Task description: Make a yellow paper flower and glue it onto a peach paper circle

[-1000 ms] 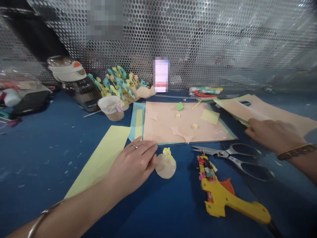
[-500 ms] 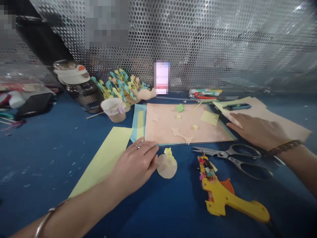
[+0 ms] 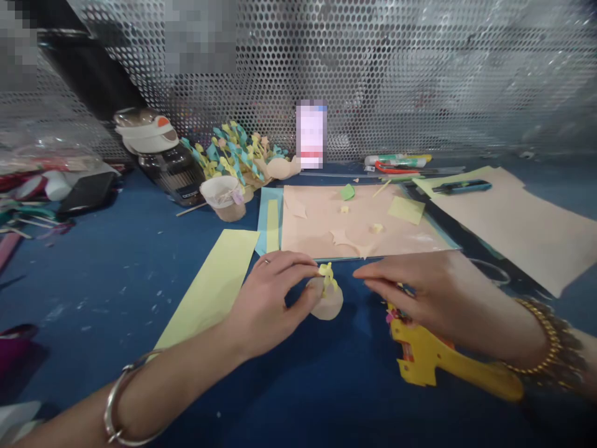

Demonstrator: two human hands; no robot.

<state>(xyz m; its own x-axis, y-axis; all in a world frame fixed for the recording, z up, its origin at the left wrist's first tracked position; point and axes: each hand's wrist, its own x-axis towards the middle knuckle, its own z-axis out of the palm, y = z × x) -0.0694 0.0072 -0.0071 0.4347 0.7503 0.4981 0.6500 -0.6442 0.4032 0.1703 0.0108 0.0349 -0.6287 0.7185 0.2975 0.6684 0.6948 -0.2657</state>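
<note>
My left hand [image 3: 275, 298] has its thumb and fingertips closed in on a small curled yellow paper piece [image 3: 328, 274]. That piece stands on a round beige paper disc [image 3: 329, 305] lying on the blue table. My thumb overlaps the disc's left edge. Right of the disc, my right hand [image 3: 420, 289] hovers with fingers stretched out and slightly apart, holding nothing. It covers part of the yellow glue gun [image 3: 420, 351] and most of the scissors [image 3: 489, 269], whose handle loop shows behind it.
A pink sheet [image 3: 317, 230] with paper scraps lies ahead. Left are a yellow paper strip [image 3: 209, 286], a small cup [image 3: 224, 198], paper flowers [image 3: 237, 152] and a dark bottle [image 3: 163, 162]. Right lie a large paper sheet [image 3: 527, 218] and a cutter [image 3: 464, 186]. A phone [image 3: 311, 134] stands behind.
My right hand has left the large paper sheet and moved left, over the scissors and glue gun. My left fingers have risen from beside the disc to the yellow piece. The view has shifted slightly.
</note>
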